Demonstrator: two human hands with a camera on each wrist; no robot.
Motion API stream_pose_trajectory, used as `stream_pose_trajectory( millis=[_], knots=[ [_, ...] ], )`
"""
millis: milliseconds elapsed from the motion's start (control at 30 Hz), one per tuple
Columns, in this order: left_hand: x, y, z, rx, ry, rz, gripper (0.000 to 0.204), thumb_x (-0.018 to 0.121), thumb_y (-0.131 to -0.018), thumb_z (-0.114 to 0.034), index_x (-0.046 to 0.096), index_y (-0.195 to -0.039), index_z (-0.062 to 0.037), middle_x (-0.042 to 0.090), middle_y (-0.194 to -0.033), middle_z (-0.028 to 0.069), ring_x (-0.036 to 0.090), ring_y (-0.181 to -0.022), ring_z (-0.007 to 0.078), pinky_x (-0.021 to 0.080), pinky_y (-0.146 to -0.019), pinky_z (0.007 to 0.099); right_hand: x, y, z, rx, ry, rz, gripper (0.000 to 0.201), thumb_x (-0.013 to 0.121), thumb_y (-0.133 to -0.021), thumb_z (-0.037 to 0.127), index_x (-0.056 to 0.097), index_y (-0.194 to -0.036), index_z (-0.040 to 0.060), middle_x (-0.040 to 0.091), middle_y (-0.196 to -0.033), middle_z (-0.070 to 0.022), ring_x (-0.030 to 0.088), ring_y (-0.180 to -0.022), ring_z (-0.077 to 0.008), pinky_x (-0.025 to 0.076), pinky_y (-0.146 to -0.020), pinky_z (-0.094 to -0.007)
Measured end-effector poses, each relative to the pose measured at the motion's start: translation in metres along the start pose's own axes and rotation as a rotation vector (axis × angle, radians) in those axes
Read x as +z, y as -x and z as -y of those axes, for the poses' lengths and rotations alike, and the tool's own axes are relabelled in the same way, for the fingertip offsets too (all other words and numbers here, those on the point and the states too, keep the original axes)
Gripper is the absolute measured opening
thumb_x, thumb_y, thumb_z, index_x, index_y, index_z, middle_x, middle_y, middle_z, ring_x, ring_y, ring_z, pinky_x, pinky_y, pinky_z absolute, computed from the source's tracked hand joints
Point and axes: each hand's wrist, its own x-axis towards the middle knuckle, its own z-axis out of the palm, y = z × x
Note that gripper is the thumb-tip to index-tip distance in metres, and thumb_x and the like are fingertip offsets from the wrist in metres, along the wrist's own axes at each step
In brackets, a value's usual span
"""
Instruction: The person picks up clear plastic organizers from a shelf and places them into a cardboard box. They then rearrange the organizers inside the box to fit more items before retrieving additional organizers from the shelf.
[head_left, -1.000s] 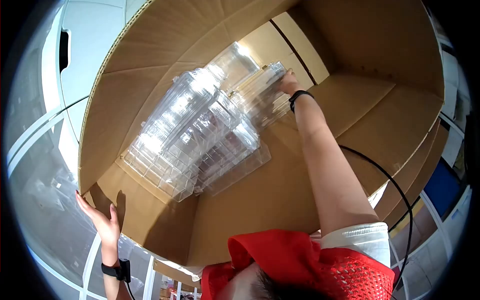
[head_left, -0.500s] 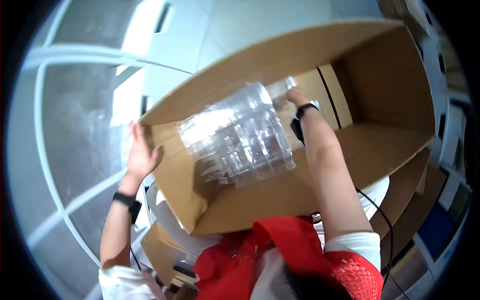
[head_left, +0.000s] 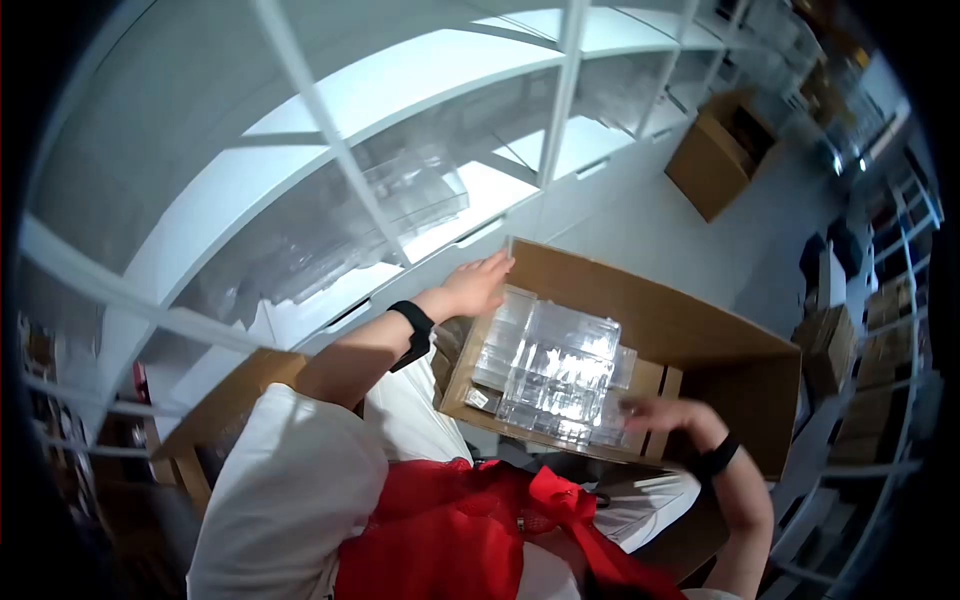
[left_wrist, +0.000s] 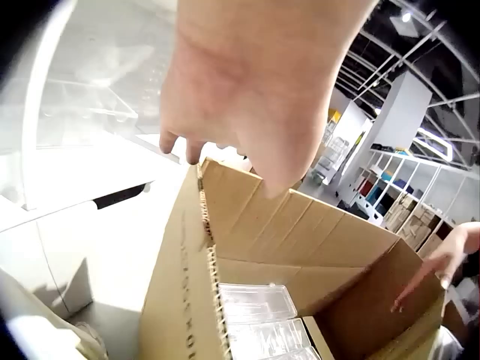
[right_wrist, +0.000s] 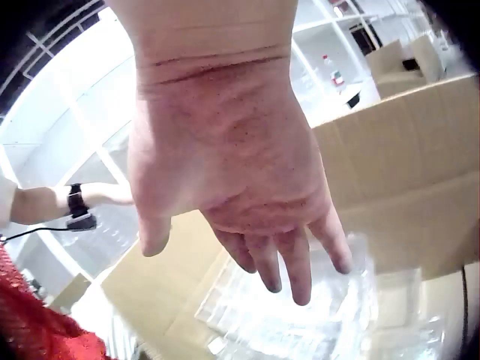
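Observation:
My left hand (head_left: 478, 285) grips the corner of a large open cardboard box (head_left: 640, 285). In the left wrist view its fingers hang to one side of the corner and the thumb (left_wrist: 279, 169) to the other. Inside the box lie several clear plastic cases (head_left: 565, 350), stacked close together toward the end by that hand. My right hand (head_left: 668, 412) is over the box beside these cases, blurred in the head view. Its fingers are spread and loosely bent with nothing in them, as the right wrist view shows.
White shelving (head_left: 430, 75) curves along the far side, with clear plastic items (head_left: 400, 190) on it. Another open cardboard box (head_left: 712, 160) stands on the floor beyond. A brown carton (head_left: 825, 345) is at the right, near racks. White-trousered legs are beside the box.
The head view has swung toward the shelves. My right hand has let go of a clear case and drawn back from it. My left hand has come onto the box's corner.

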Motion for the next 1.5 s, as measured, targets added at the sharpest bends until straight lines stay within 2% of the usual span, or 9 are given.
stream_pose_trajectory(
  millis=[100,233,467,667,767,933,1000,1267,1500],
  knots=[
    [-0.018,0.062,0.028,0.004,0.065,-0.154,0.056,0.052,-0.083,-0.024,0.03,-0.133,-0.0077,0.032,-0.135,0.0165,0.041,-0.118,0.0326,0.033,-0.097,0.0416,0.069,-0.01,0.041,-0.138,0.202,0.022,0.084,0.056,-0.075,0.059,0.037,-0.127,-0.0035,0.046,-0.124,-0.0237,0.046,-0.114,-0.0344,0.037,-0.096,-0.0356],
    [-0.035,0.148,0.082,-0.291,0.519,-0.417,0.044,0.05,-0.086,-0.022,0.038,-0.127,-0.0087,0.05,-0.121,0.0135,0.053,-0.105,0.0246,0.042,-0.088,0.0356,0.129,-0.041,0.087,-0.094,0.431,-0.317,0.042,0.056,-0.08,0.034,0.054,-0.108,0.0035,0.06,-0.089,-0.023,0.059,-0.083,-0.0374,0.047,-0.074,-0.0432],
    [-0.075,0.229,0.147,-0.533,1.403,-1.173,0.048,0.052,-0.087,-0.026,0.032,-0.127,-0.0078,0.045,-0.124,0.0114,0.05,-0.108,0.023,0.041,-0.088,0.0356,0.136,-0.083,0.105,-0.273,0.5,-0.582,0.026,0.051,-0.083,0.028,0.058,-0.084,0.0037,0.06,-0.073,-0.0202,0.058,-0.068,-0.0378,0.047,-0.063,-0.0459],
    [-0.112,0.155,0.119,-0.625,1.836,-1.059,0.074,0.065,-0.078,-0.032,0.023,-0.135,-0.0089,0.021,-0.139,0.0117,0.023,-0.127,0.0299,0.025,-0.101,0.0459,0.145,-0.098,0.128,-0.323,0.587,-0.556,0.027,0.05,-0.084,0.03,0.057,-0.083,0.0045,0.06,-0.067,-0.0176,0.059,-0.063,-0.0357,0.048,-0.059,-0.0454],
    [-0.131,0.116,0.133,-0.643,1.947,-1.238,0.081,0.067,-0.075,-0.034,0.02,-0.138,-0.0124,0.018,-0.14,0.012,0.019,-0.129,0.0293,0.019,-0.104,0.0459,0.152,-0.099,0.153,-0.324,0.625,-0.484,0.019,0.049,-0.083,0.022,0.055,-0.084,0.0037,0.06,-0.071,-0.0194,0.059,-0.066,-0.0361,0.047,-0.061,-0.0448],
    [-0.136,0.091,0.153,-0.702,1.909,-1.409,0.063,0.056,-0.08,-0.045,0.033,-0.132,-0.0165,0.032,-0.134,0.0066,0.025,-0.127,0.027,0.022,-0.102,0.045,0.173,-0.131,0.164,-0.492,0.558,-0.433,0.019,0.052,-0.081,0.022,0.055,-0.084,0.0033,0.059,-0.067,-0.0183,0.058,-0.062,-0.0361,0.047,-0.058,-0.0438],
    [-0.135,0.095,0.18,-0.672,2.036,-1.411,0.075,0.067,-0.074,-0.035,0.025,-0.129,-0.0062,0.035,-0.132,0.0101,0.035,-0.121,0.0261,0.029,-0.099,0.0492,0.175,-0.136,0.167,-0.587,0.531,-0.42,0.021,0.053,-0.081,0.023,0.055,-0.084,0.0028,0.059,-0.066,-0.018,0.058,-0.061,-0.036,0.047,-0.057,-0.0436],
    [-0.153,0.128,0.159,-0.819,1.96,-1.298,0.052,0.06,-0.079,-0.036,0.041,-0.123,-0.0146,0.041,-0.122,0.0094,0.04,-0.112,0.0249,0.032,-0.097,0.0473,0.121,-0.12,0.197,-0.52,0.675,-0.179,0.022,0.052,-0.079,0.022,0.061,-0.088,0.0035,0.061,-0.077,-0.0192,0.059,-0.073,-0.0363,0.048,-0.066,-0.0442],
    [-0.113,0.228,0.13,-0.706,1.962,-1.05,0.057,0.066,-0.077,-0.032,0.039,-0.119,-0.0048,0.047,-0.109,0.01,0.051,-0.098,0.0249,0.041,-0.09,0.0457,0.07,-0.131,0.236,-0.722,0.332,-0.305,0.03,0.05,-0.084,0.025,0.057,-0.107,0.0074,0.062,-0.087,-0.0184,0.059,-0.078,-0.0342,0.047,-0.07,-0.0414]
  ],
)
